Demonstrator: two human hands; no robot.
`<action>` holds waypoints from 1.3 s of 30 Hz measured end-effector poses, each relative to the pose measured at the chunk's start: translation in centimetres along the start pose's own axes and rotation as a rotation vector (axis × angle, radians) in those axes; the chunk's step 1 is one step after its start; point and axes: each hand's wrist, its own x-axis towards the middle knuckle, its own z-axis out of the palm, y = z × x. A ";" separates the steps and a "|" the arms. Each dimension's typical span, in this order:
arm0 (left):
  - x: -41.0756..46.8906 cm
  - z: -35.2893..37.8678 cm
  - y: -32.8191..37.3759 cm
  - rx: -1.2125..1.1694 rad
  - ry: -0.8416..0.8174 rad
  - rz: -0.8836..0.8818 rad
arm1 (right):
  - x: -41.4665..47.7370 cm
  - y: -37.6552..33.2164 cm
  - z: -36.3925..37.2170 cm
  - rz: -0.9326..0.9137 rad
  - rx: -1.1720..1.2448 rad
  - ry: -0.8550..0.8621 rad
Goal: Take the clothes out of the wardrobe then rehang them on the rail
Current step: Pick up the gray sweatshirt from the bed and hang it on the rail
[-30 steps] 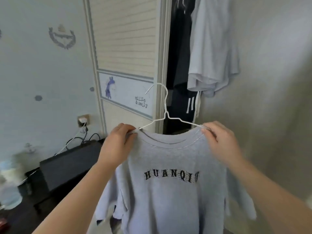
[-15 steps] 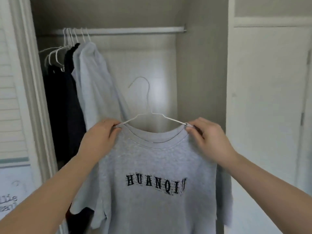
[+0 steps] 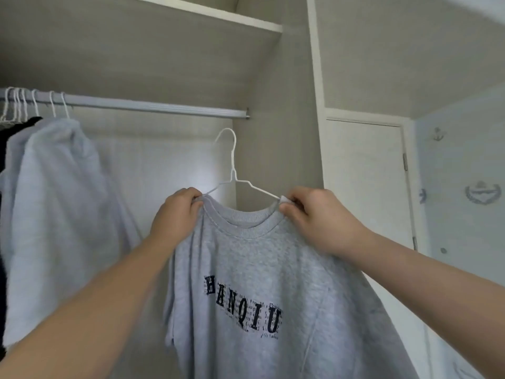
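Left grip [image 3: 175, 214] and right grip [image 3: 317, 220] are about level, each pinching one shoulder of the shirt [image 3: 259, 283] where a hanger [image 3: 233, 162] arm enters the collar. The hanger hook stands above and between the grips, below the rail [image 3: 153, 106] and apart from it. The shirt body hangs below both grips. A hung garment [image 3: 60, 201] is on the rail, left of the left grip. Shelf [image 3: 218, 16] above the rail. Door [image 3: 363, 187] behind and right of the right grip.
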 end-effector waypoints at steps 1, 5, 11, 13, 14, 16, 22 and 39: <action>1.2 0.7 -0.1 -0.022 0.008 -0.012 | 1.0 0.1 0.0 0.018 -0.011 0.003; 5.9 3.4 -1.0 -0.116 0.064 -0.032 | 5.3 0.4 0.5 0.089 -0.061 0.023; 12.5 7.0 -4.0 -0.254 0.136 -0.061 | 12.3 -0.2 2.6 0.117 -0.188 0.097; 14.3 8.2 -5.4 -0.312 0.142 -0.074 | 14.7 -0.4 3.7 0.150 -0.214 0.117; 15.2 8.7 -6.1 -0.348 0.151 -0.084 | 16.0 -0.5 4.3 0.164 -0.226 0.132; 16.9 9.6 -7.5 -0.423 0.179 -0.112 | 18.5 -0.6 5.6 0.188 -0.257 0.155; 22.0 11.3 -11.0 -0.536 0.026 -0.118 | 25.4 -1.4 8.7 0.242 -0.309 0.183; 25.2 19.5 -15.8 -0.742 0.060 -0.036 | 29.8 0.2 15.1 0.295 -0.523 0.187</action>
